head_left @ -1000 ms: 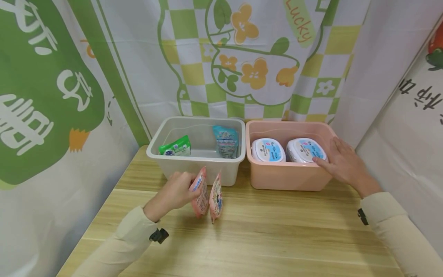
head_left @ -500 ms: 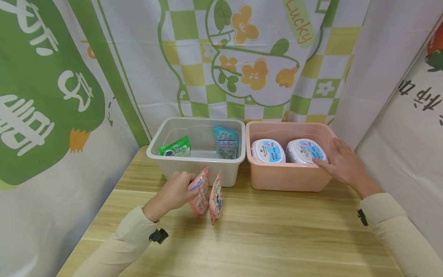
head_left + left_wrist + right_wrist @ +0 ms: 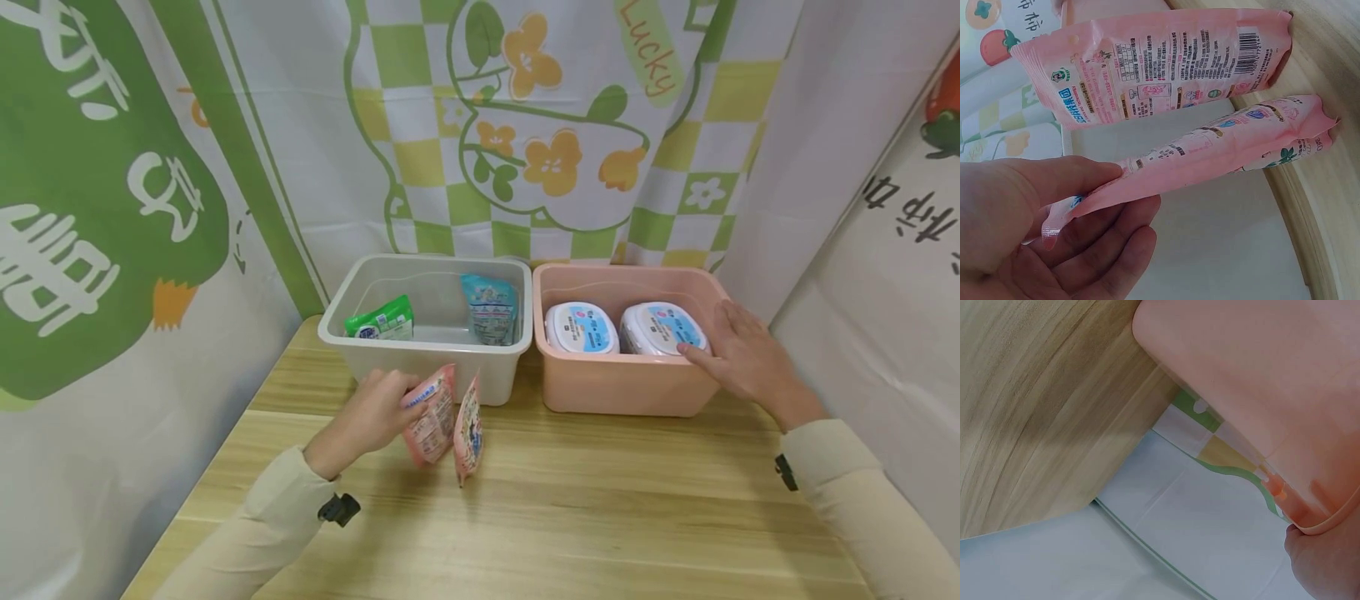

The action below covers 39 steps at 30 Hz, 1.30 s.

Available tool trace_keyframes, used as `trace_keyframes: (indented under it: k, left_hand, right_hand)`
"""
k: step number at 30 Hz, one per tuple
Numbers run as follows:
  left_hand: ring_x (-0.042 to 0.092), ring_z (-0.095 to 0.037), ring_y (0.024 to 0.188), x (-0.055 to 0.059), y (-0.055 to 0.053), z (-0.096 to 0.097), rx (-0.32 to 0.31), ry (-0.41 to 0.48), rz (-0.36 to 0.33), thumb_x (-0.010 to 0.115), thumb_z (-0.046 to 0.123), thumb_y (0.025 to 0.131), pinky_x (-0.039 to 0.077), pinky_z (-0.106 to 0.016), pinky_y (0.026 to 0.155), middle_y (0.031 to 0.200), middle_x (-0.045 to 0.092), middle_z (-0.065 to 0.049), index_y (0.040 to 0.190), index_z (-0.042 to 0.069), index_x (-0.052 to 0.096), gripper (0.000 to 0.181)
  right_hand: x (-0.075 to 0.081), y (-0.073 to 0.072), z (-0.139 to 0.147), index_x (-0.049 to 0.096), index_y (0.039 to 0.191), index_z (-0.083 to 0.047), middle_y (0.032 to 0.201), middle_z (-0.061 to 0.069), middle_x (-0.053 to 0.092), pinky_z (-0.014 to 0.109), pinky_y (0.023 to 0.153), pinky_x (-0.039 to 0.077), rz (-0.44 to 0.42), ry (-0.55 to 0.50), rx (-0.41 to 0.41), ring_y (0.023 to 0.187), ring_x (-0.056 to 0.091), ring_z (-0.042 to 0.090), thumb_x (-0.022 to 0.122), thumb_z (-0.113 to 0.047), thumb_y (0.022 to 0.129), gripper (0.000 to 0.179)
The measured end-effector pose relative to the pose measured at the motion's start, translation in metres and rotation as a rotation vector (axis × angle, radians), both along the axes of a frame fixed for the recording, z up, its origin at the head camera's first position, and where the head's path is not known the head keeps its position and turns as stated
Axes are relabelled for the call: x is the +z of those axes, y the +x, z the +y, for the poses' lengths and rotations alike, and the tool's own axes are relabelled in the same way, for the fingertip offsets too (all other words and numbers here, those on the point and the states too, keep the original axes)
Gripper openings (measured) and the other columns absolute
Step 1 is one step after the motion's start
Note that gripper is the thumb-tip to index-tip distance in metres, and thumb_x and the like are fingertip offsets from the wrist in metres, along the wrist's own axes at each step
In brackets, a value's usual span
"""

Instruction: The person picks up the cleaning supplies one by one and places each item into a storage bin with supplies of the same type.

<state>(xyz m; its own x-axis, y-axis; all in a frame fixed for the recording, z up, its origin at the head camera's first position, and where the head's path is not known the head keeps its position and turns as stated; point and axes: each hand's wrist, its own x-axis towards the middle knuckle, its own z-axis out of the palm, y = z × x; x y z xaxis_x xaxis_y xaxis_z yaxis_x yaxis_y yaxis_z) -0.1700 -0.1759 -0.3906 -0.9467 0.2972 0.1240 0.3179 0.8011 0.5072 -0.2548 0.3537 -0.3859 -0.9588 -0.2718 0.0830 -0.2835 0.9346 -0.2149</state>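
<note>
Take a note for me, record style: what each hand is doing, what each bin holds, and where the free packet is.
Left hand: pinches a pink packet near its top
Right hand: rests on the right end of the pink bin
Pink bin contents: two white tubs
Gray bin contents: green packet left, blue packet right
Free pink packet: on the table, beside the held one

Two long, plain beige sleeves [image 3: 866, 517], softly creased, end in wide cuffs [image 3: 288, 479]; a small, black, blocky device [image 3: 339, 509] sits by each cuff's edge.
</note>
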Motion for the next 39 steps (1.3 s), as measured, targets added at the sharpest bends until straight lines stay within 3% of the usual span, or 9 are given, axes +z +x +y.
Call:
trace_keyframes:
  k: [7, 16, 25, 39]
  left_hand:
    - [0.065, -0.011, 0.068, 0.001, -0.001, -0.003, -0.001, -0.014, -0.009, 0.077, 0.007, 0.095, 0.054, -0.027, 0.057, 0.087, 0.079, -0.010, 0.099, -0.003, 0.077, 0.011]
    - [0.062, -0.011, 0.065, 0.003, -0.002, -0.005, -0.015, -0.031, 0.007, 0.077, 0.009, 0.095, 0.051, -0.025, 0.056, 0.086, 0.079, -0.008, 0.099, -0.002, 0.077, 0.011]
    - [0.062, -0.011, 0.063, 0.010, -0.002, -0.004, -0.010, -0.031, -0.030, 0.076, 0.009, 0.097, 0.051, -0.023, 0.053, 0.085, 0.077, -0.009, 0.101, -0.003, 0.076, 0.013]
    - [0.064, -0.011, 0.063, 0.020, -0.002, -0.005, -0.026, -0.015, -0.025, 0.075, 0.009, 0.098, 0.052, -0.024, 0.053, 0.086, 0.078, -0.009, 0.103, -0.003, 0.076, 0.013]
  right_hand:
    - [-0.002, -0.001, 0.001, 0.004, 0.165, 0.009, 0.169, 0.042, -0.002, 0.072, 0.126, 0.009, 0.010, -0.002, 0.000, 0.158, 0.005, 0.059, 0.041, -0.062, 0.108, 0.098]
    - [-0.002, -0.001, 0.002, -0.002, 0.163, 0.011, 0.169, 0.040, -0.007, 0.072, 0.127, 0.006, -0.018, -0.002, -0.006, 0.159, 0.002, 0.058, 0.038, -0.063, 0.108, 0.101]
    - [-0.001, -0.001, 0.001, 0.001, 0.163, 0.012, 0.169, 0.041, -0.003, 0.071, 0.126, 0.009, 0.005, -0.002, -0.004, 0.158, 0.005, 0.059, 0.040, -0.063, 0.108, 0.101]
    - [-0.003, -0.002, 0.001, 0.003, 0.164, 0.010, 0.169, 0.041, 0.000, 0.073, 0.126, 0.009, 0.010, -0.007, -0.004, 0.158, 0.005, 0.058, 0.041, -0.063, 0.108, 0.100]
